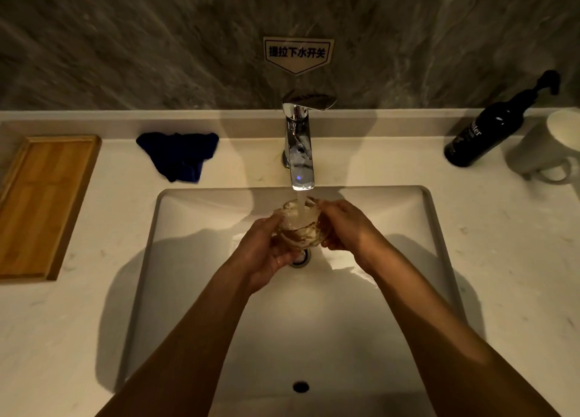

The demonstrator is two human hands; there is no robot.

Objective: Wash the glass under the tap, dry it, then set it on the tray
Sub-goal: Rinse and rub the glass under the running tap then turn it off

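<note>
A clear glass (pixel 299 225) is held over the white sink (pixel 194 216), right under the chrome tap (pixel 299 140). Water runs from the spout into the glass's open mouth. My left hand (pixel 266 253) cups the glass from the left and below. My right hand (pixel 345 225) grips its right side, fingers at the rim. A wooden tray (pixel 44 203) lies on the counter at the far left. A dark blue cloth (pixel 180 154) is crumpled on the counter between tray and tap.
A black pump bottle (pixel 489 131) and a white mug (pixel 546 146) stand at the right back of the counter. The sink's drain (pixel 301 258) shows below the glass, and an overflow hole (pixel 300 386) sits near the front wall.
</note>
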